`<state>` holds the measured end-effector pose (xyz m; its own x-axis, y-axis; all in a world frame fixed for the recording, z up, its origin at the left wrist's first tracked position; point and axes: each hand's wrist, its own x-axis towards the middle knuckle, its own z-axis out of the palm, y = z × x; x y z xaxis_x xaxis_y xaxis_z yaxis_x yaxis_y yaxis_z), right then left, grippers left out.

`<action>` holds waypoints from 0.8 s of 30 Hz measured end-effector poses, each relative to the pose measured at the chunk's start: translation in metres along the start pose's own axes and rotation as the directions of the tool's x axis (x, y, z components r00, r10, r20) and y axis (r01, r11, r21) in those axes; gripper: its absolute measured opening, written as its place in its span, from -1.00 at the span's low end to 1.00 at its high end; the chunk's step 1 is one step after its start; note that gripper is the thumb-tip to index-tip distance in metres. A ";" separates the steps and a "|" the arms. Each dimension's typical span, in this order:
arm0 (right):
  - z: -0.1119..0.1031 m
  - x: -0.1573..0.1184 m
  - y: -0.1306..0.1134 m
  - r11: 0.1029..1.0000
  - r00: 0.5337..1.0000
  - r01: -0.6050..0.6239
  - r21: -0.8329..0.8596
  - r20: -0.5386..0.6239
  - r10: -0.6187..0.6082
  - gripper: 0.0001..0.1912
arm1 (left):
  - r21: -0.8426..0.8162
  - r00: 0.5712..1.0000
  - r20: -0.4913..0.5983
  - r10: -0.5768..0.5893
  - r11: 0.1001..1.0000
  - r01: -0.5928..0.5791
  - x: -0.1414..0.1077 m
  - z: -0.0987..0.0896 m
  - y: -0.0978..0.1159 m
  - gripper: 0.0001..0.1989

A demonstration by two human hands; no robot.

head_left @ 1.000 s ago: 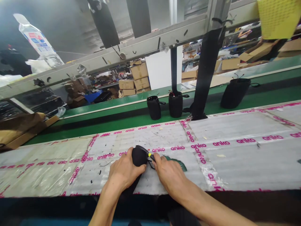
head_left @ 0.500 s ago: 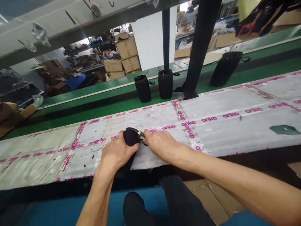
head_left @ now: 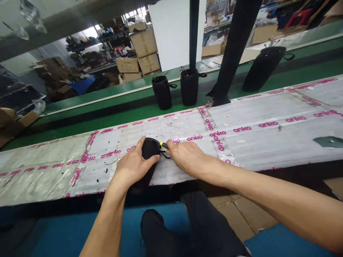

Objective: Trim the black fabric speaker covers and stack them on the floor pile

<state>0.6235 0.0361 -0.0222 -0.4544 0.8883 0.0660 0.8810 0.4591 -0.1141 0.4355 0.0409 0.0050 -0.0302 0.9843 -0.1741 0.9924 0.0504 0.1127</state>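
My left hand [head_left: 135,160] is wrapped around a black fabric-covered cylinder [head_left: 150,149], which lies tilted at the front edge of the covered bench. My right hand [head_left: 184,155] grips a slim tool with a black and yellow handle [head_left: 164,145]. The tool's dark tip reaches over the upper end of the cylinder; its exact contact point is too small to tell. A black strap loop [head_left: 165,155] sticks out from the cylinder's right side, just below the tool.
White sheeting with pink print [head_left: 171,128] covers the bench. Behind it, on a green conveyor [head_left: 120,116], stand black cylinders [head_left: 162,93] with loops and wires. A dark post [head_left: 233,53] rises at the bench's back edge. Cardboard boxes [head_left: 144,43] are stacked beyond.
The camera view has shifted slightly. Both hands keep their holds, and the tool has barely moved against the cylinder's upper end.
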 end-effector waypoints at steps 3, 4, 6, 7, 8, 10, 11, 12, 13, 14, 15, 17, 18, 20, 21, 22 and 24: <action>0.002 -0.001 -0.002 0.999 1.000 -0.026 0.028 -0.008 0.027 -0.74 | -0.002 1.000 0.002 -0.002 1.000 0.002 0.002 -0.001 -0.002 -0.11; 0.002 0.000 -0.002 0.999 1.000 -0.030 0.039 -0.008 0.031 -0.74 | -0.002 1.000 0.001 0.002 1.000 -0.002 0.003 -0.001 -0.002 -0.12; 0.002 0.001 -0.001 0.998 1.000 -0.028 0.054 -0.010 0.028 -0.73 | 0.003 1.000 -0.002 0.009 1.000 -0.009 0.003 -0.002 -0.002 -0.12; 0.003 0.002 -0.002 0.998 1.000 -0.025 0.055 -0.013 0.026 -0.73 | 0.010 1.000 -0.001 0.013 1.000 -0.013 0.003 -0.002 -0.002 -0.12; 0.003 0.003 -0.002 0.998 1.000 -0.023 0.051 -0.019 0.024 -0.73 | 0.020 1.000 -0.001 0.014 1.000 -0.014 0.003 -0.002 -0.001 -0.12; 0.005 0.006 -0.003 0.999 0.999 -0.028 0.037 -0.033 0.029 -0.73 | 0.037 1.000 -0.001 0.006 0.999 -0.006 0.002 -0.002 0.000 -0.11; 0.006 0.008 -0.004 0.999 0.999 -0.031 0.033 -0.038 0.032 -0.73 | 0.038 1.000 0.001 0.000 0.999 0.000 0.002 -0.002 0.000 -0.10; 0.008 0.009 -0.005 0.999 0.999 -0.033 0.034 -0.040 0.035 -0.74 | 0.036 1.000 0.000 -0.007 0.999 0.007 0.003 -0.002 0.001 -0.10; 0.009 0.010 -0.005 0.999 0.999 -0.034 0.042 -0.037 0.035 -0.74 | 0.029 1.000 -0.003 -0.013 0.999 0.013 0.003 -0.002 0.001 -0.10; 0.011 0.011 -0.005 0.998 0.999 -0.031 0.053 -0.030 0.033 -0.74 | 0.020 1.000 -0.005 -0.018 1.000 0.018 0.003 -0.001 0.001 -0.10; 0.012 0.011 -0.004 0.998 0.999 -0.025 0.066 -0.020 0.027 -0.74 | 0.010 1.000 -0.009 -0.020 1.000 0.020 0.002 -0.001 0.001 -0.11; 0.014 0.008 -0.001 0.995 1.000 -0.007 0.099 -0.015 0.008 -0.73 | -0.001 1.000 -0.022 -0.017 1.000 0.017 -0.001 -0.002 0.002 -0.12; 0.015 0.005 0.001 0.993 1.000 0.000 0.120 -0.022 0.002 -0.73 | -0.004 0.999 -0.030 -0.010 1.000 0.010 -0.003 -0.002 0.003 -0.13; 0.015 -0.005 0.005 0.987 0.999 -0.002 0.162 -0.036 0.008 -0.72 | -0.004 0.999 -0.039 0.009 1.000 -0.009 -0.011 -0.003 0.006 -0.14; 0.015 -0.011 0.006 0.984 0.999 -0.012 0.179 -0.039 0.019 -0.73 | -0.002 0.999 -0.039 0.019 1.000 -0.019 -0.016 -0.003 0.007 -0.14; 0.014 -0.017 0.007 0.981 0.999 -0.026 0.191 -0.038 0.034 -0.73 | 0.000 0.999 -0.036 0.029 1.000 -0.029 -0.021 -0.003 0.009 -0.15; 0.015 -0.030 0.007 0.978 0.998 -0.051 0.202 -0.033 0.059 -0.76 | 0.010 0.999 -0.029 0.035 0.999 -0.035 -0.030 -0.002 0.012 -0.17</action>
<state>0.6410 0.0126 -0.0396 -0.3974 0.9131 0.0916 0.8583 0.4052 -0.3148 0.4477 0.0123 0.0131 0.0011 0.9899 -0.1419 0.9940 0.0145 0.1086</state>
